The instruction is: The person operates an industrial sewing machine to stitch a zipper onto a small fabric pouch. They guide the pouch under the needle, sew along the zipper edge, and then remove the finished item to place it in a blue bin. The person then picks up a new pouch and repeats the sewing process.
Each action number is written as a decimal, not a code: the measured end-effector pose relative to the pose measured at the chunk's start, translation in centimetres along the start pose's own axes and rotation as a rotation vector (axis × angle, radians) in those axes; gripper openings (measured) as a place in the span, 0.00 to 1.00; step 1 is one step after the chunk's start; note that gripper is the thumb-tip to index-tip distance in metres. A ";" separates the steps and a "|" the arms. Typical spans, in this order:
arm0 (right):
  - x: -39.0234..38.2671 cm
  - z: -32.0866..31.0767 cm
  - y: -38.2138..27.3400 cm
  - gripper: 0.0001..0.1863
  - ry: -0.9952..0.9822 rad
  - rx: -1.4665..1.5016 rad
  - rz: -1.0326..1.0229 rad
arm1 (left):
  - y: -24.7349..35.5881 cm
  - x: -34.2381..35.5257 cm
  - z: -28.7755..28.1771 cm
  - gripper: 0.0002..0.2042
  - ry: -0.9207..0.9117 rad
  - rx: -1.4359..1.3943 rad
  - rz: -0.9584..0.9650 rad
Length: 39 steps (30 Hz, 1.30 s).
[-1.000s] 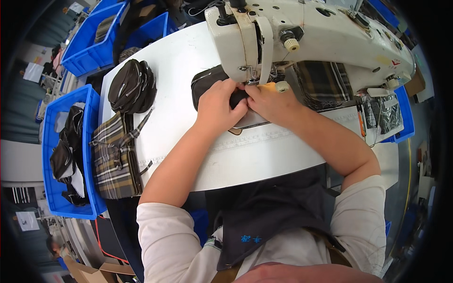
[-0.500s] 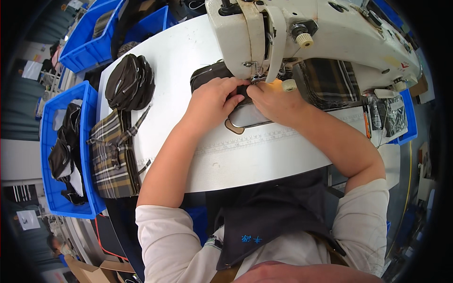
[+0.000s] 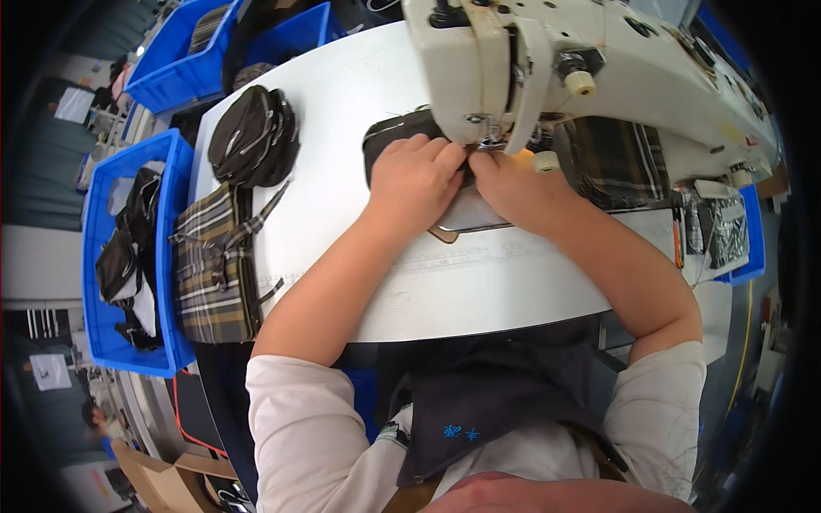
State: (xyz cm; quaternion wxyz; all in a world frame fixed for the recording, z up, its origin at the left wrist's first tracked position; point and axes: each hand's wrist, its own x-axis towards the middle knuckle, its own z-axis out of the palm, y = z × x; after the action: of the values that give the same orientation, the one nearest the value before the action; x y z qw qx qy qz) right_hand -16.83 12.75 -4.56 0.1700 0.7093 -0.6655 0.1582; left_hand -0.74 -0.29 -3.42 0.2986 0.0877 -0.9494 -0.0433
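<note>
A dark brown fabric piece (image 3: 389, 135) with a pale edge lies under the head of a white sewing machine (image 3: 479, 77), close to the needle area. On its near side my left hand (image 3: 417, 184) presses down, fingers bent and gathered on the cloth, thumb mostly hidden. My right hand (image 3: 520, 192) is closed beside it, its fingertips pinching the same cloth just in front of the presser foot. The two hands almost meet there. Their fingertips and the seam between them are partly covered.
A stack of plaid fabric (image 3: 616, 162) sits behind my right hand. At the left are a pile of dark fabric pieces (image 3: 250, 137), folded plaid cloth (image 3: 214, 269) and a blue bin (image 3: 177, 256) of dark pieces. Small tools and plastic packets (image 3: 723, 227) lie right.
My left hand has turned and its fingers have bunched closer, hiding the thumb that showed before. My right hand stays at the presser foot. The whole view has shifted slightly.
</note>
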 end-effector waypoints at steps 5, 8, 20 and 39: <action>0.1 0.3 -0.1 0.06 0.020 0.038 -0.004 | 0.3 -0.3 0.8 0.13 0.060 0.002 -0.051; -0.2 0.2 0.0 0.06 -0.002 0.069 -0.004 | 0.3 -0.4 1.0 0.13 0.091 -0.025 -0.047; -0.3 0.9 0.5 0.14 0.030 0.032 -0.005 | -0.5 -0.7 -0.3 0.13 -0.047 -0.340 -0.139; -0.4 1.1 0.3 0.07 0.104 -0.052 -0.087 | -1.4 1.2 -2.7 0.12 -0.336 -0.251 -0.061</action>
State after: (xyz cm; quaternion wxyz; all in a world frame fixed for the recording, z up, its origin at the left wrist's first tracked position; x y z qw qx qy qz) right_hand -17.15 12.64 -5.73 0.2296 0.7237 -0.6281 0.1701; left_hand 0.01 -1.99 -0.75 0.1434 0.0700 -0.9699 -0.1841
